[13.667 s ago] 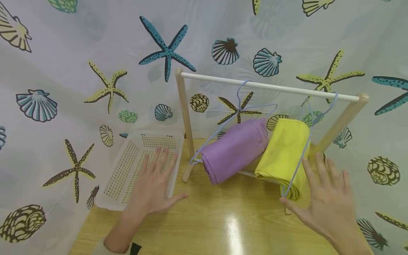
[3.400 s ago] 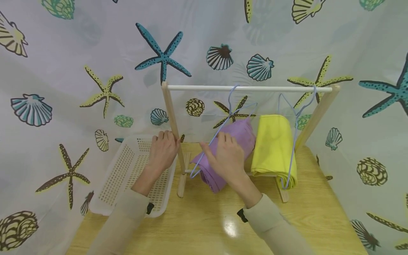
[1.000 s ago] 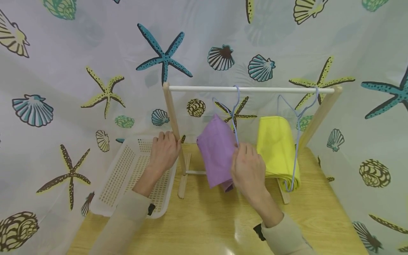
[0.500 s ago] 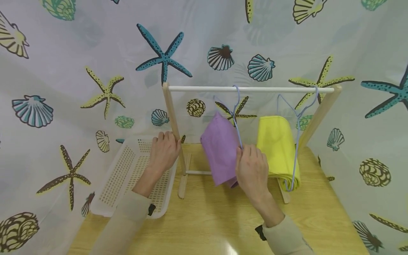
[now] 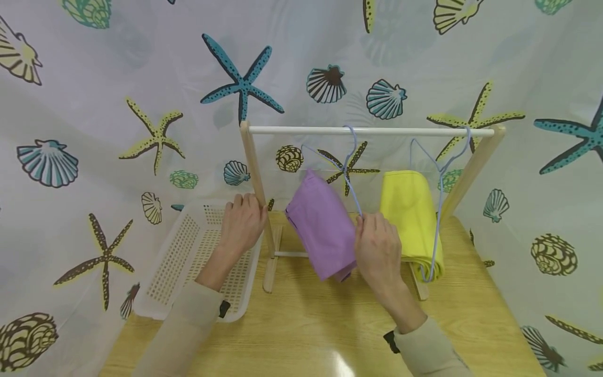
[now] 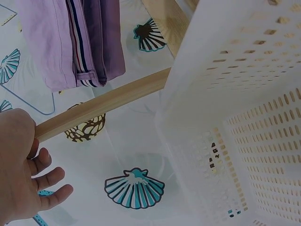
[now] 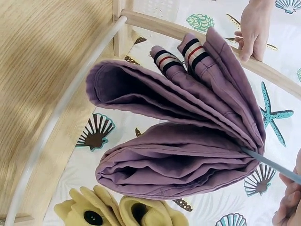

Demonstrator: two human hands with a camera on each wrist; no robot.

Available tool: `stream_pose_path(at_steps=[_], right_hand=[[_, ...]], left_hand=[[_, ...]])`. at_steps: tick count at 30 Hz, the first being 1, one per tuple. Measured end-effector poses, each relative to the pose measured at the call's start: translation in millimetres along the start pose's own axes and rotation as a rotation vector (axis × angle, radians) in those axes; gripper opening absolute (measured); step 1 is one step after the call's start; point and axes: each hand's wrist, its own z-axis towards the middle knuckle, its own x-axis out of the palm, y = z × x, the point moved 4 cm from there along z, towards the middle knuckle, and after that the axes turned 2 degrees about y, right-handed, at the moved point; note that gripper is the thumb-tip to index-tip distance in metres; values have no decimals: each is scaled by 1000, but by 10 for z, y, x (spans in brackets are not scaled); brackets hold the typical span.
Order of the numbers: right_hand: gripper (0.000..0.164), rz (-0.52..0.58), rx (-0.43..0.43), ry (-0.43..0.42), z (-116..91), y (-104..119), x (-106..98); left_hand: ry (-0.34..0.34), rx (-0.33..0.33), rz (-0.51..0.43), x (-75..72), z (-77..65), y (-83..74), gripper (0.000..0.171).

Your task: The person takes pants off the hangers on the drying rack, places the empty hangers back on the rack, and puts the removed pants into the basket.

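Observation:
My left hand (image 5: 243, 222) holds the left wooden post (image 6: 103, 103) of a small clothes rack; the right wrist view shows its fingers at the post. My right hand (image 5: 378, 248) pinches the near side of a blue wire hanger (image 5: 350, 183), hooked on the rack's white top rail (image 5: 301, 130). Folded over that hanger hangs a purple garment (image 5: 322, 225), slanting down to the right just left of my hand. Its layered folds and striped bands (image 7: 195, 52) show in the right wrist view. Right of my hand hangs a folded yellow garment (image 5: 409, 214) on a second blue hanger (image 5: 439, 209).
A white perforated plastic basket (image 5: 157, 298) stands left of the rack, beneath my left forearm. The rack's lower white rail (image 5: 289, 254) runs behind the purple garment. The wooden table (image 5: 292, 335) is backed by a curtain (image 5: 301, 31) printed with shells and starfish.
Both hands hovered open at first; then the left took the post and the right took the hanger. The purple garment's hanger has turned, its near end swinging right, still moving slightly.

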Motion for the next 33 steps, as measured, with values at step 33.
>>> stream_pose_path(at_steps=[33], right_hand=[[16, 57, -62, -40, 159, 20, -275]], left_hand=[[-1, -4, 1, -32, -1, -23, 30]])
